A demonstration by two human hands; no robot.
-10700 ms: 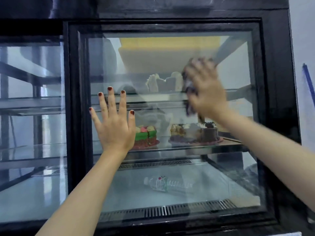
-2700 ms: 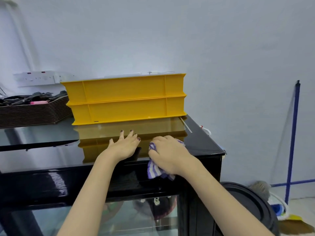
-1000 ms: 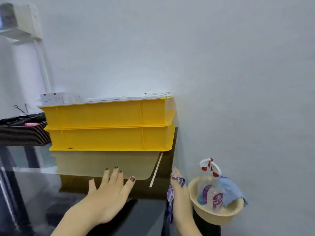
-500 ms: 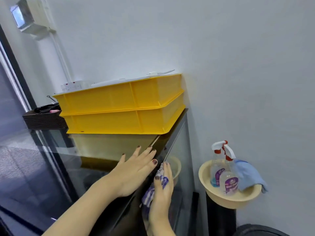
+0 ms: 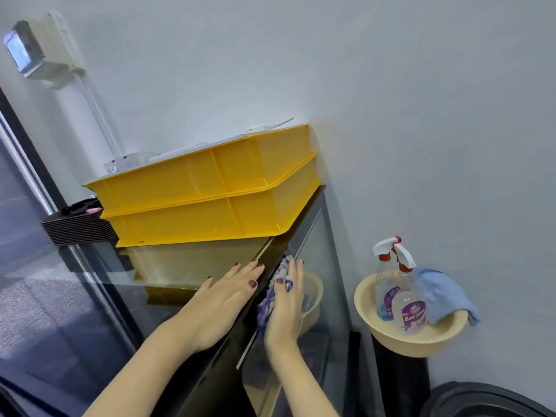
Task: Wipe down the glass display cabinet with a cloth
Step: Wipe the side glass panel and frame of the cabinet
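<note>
Side-glass wiping: the left hand (image 5: 222,305) lies flat on the cabinet (image 5: 314,233) top, fingers slightly apart, while the right hand (image 5: 285,308), fingers straight together, presses the cloth (image 5: 270,299) to its side; next probably needs a firm downward stroke.

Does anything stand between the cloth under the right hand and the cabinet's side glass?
Nothing visible. The right hand presses the purple-and-white striped cloth flat against the black-framed cabinet's side glass pane. The beige plastic basin of spray bottles stands apart, to the right.
</note>
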